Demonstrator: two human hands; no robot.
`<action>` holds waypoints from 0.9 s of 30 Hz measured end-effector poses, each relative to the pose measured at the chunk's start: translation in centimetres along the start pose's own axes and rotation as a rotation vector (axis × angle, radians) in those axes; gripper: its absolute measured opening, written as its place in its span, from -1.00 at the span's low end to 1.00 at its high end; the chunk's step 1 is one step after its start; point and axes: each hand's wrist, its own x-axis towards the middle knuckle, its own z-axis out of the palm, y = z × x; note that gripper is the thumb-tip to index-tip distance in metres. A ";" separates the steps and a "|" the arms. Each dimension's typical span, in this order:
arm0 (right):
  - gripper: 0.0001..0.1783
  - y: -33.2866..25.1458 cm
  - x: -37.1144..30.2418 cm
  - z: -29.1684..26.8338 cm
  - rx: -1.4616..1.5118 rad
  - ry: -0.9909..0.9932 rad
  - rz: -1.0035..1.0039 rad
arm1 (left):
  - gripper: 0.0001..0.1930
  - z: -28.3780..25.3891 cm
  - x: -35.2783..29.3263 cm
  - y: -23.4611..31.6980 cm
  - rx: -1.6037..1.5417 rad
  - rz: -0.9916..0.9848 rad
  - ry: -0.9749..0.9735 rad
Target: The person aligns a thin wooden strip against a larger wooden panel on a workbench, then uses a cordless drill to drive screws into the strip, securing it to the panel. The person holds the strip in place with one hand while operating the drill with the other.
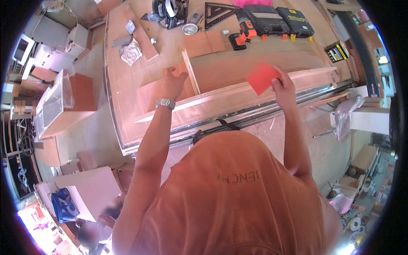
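My right hand (284, 89) pinches one corner of a flat red square sheet (261, 78), thumb on the near face, and holds it above a long wooden frame piece (238, 90). What the sheet is made of cannot be made out. My left hand (173, 83), with a metal-band watch on its wrist, holds nothing; its thumb and fingers are apart. It hovers over a wooden panel (148, 93), just left of a narrow upright divider (191, 73) that meets the long frame piece.
A worktable (121, 85) bears a cordless drill (243, 35), dark tool cases (265, 21), a circular saw (168, 12), a triangular square (216, 15), crumpled foil (131, 53) and loose wood pieces (205, 43). A wrapped wooden cabinet (72, 100) stands left. A person (91, 231) is at lower left.
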 end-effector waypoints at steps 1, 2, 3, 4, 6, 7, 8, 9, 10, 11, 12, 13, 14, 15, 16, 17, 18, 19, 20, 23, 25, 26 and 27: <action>-0.41 0.2 1.9 0.8 -0.111 -0.026 -0.020 | -0.12 0.9 0.5 -0.1 0.044 -0.032 0.011; -0.43 0.4 3.8 1.8 -0.218 -0.049 -0.040 | -0.12 1.7 1.2 -0.3 0.080 -0.046 0.029; -0.48 0.9 5.6 2.9 -0.274 -0.099 -0.071 | -0.10 2.5 1.9 -0.5 0.148 -0.078 0.042; -0.53 1.4 7.8 4.1 -0.327 -0.143 -0.107 | -0.08 3.2 2.9 -0.7 0.205 -0.088 0.067; -0.63 3.0 12.2 6.9 -0.375 -0.229 -0.142 | -0.03 4.8 4.7 -1.5 0.330 -0.051 0.151; -0.69 4.1 14.2 8.8 -0.375 -0.273 -0.133 | -0.01 5.5 5.4 -1.9 0.396 -0.004 0.212; -0.71 5.2 15.8 10.7 -0.364 -0.372 -0.127 | 0.02 5.8 6.2 -2.2 0.465 0.042 0.271; -0.73 6.3 17.1 12.4 -0.371 -0.474 -0.084 | 0.04 5.9 6.8 -2.4 0.458 -0.008 0.249; -0.72 7.5 18.2 14.0 -0.385 -0.569 -0.069 | 0.06 6.1 7.3 -2.4 0.448 -0.059 0.225; -0.71 8.6 19.0 15.7 -0.423 -0.666 -0.010 | 0.09 6.2 7.6 -2.2 0.432 -0.125 0.191; -0.71 9.7 19.1 17.3 -0.444 -0.691 -0.038 | 0.08 6.2 7.7 -2.0 0.375 -0.177 0.130; -0.70 10.6 18.9 18.8 -0.478 -0.716 -0.050 | 0.08 6.1 7.6 -1.6 0.311 -0.243 0.059; -0.69 11.4 18.8 20.1 -0.528 -0.743 -0.052 | 0.04 6.1 7.7 -1.2 0.271 -0.297 0.005; -0.68 12.0 18.6 21.0 -0.520 -0.746 -0.057 | 0.01 6.1 7.7 -0.7 0.234 -0.352 -0.049; -0.67 12.4 18.1 21.7 -0.528 -0.760 -0.049 | -0.05 6.1 7.5 -0.3 0.221 -0.403 -0.088; -0.66 12.5 17.6 22.1 -0.569 -0.789 -0.004 | -0.12 6.2 7.4 0.2 0.212 -0.449 -0.128; -0.65 12.4 17.1 22.3 -0.515 -0.803 0.056 | -0.18 6.2 7.2 0.5 0.272 -0.415 -0.138; -0.62 12.2 16.6 22.0 -0.493 -0.831 0.153 | -0.26 6.1 7.1 0.8 0.337 -0.374 -0.150; -0.58 11.8 16.4 21.9 -0.442 -0.847 0.209 | -0.33 6.0 7.0 1.2 0.401 -0.331 -0.159; -0.47 9.9 15.2 22.4 -0.471 -0.777 0.240 | -0.47 6.1 6.7 2.1 0.465 -0.255 -0.107; -0.47 8.8 15.1 21.8 -0.224 -0.832 0.438 | -0.48 5.9 6.7 2.7 0.475 -0.232 -0.122; -0.47 8.4 15.1 21.7 -0.166 -0.864 0.496 | -0.48 5.9 6.6 3.0 0.480 -0.224 -0.125; -0.46 8.0 15.1 21.7 -0.110 -0.894 0.556 | -0.49 5.8 6.6 3.2 0.481 -0.210 -0.128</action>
